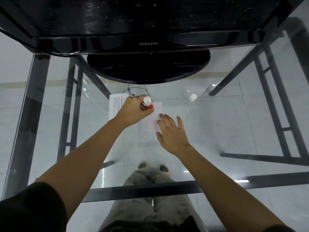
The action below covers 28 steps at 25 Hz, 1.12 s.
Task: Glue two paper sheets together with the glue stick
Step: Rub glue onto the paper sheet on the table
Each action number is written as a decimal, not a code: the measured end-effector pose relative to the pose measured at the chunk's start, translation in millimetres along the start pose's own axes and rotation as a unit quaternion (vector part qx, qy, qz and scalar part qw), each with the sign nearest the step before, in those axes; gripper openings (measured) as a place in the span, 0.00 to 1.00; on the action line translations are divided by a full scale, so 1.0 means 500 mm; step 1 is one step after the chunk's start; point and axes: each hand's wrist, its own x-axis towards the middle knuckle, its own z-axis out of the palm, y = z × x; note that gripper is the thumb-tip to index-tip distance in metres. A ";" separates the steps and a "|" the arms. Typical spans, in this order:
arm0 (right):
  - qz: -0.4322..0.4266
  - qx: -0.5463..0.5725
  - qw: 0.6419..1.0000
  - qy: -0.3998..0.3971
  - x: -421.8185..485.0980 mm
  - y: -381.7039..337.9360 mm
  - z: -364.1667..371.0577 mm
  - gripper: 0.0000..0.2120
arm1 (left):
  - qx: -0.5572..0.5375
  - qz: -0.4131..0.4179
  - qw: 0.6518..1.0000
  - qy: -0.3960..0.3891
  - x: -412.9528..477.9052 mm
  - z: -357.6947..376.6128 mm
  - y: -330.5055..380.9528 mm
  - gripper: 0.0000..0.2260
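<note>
**Glue stick pressed to the paper on a glass table**

Our left hand (133,111) is closed in a fist around the red plastic glue stick with a white end (148,102), fingers clamped on its barrel; the white end faces up towards us and the lower end meets the small white printed paper sheet (151,122) lying on the table. Our right hand (172,131) lies flat and open, fingers spread, with the fingertips resting on that sheet's right edge and nothing gripped. A second white printed sheet (114,106) lies just to the left, partly hidden under our left hand; whether the two sheets overlap we cannot tell. Both rest on the clear glass tabletop (217,124). A small white cylindrical cap (192,97) stands apart to the right. Further back sits a black Samsung monitor (148,42) on its round black base (148,67), with a thin black cable (133,90) near the papers.
</note>
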 end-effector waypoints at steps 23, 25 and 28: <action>0.009 0.030 0.999 -0.038 -0.016 0.003 0.004 0.25 | -0.009 0.020 1.000 0.012 0.035 -0.005 0.031 0.07; 0.010 0.030 0.999 -0.038 -0.018 0.003 0.005 0.25 | 0.018 0.041 0.999 -0.027 0.036 0.001 0.039 0.07; 0.013 0.032 0.999 -0.040 -0.017 0.002 0.007 0.25 | 0.036 0.040 0.998 -0.020 0.042 0.004 0.041 0.08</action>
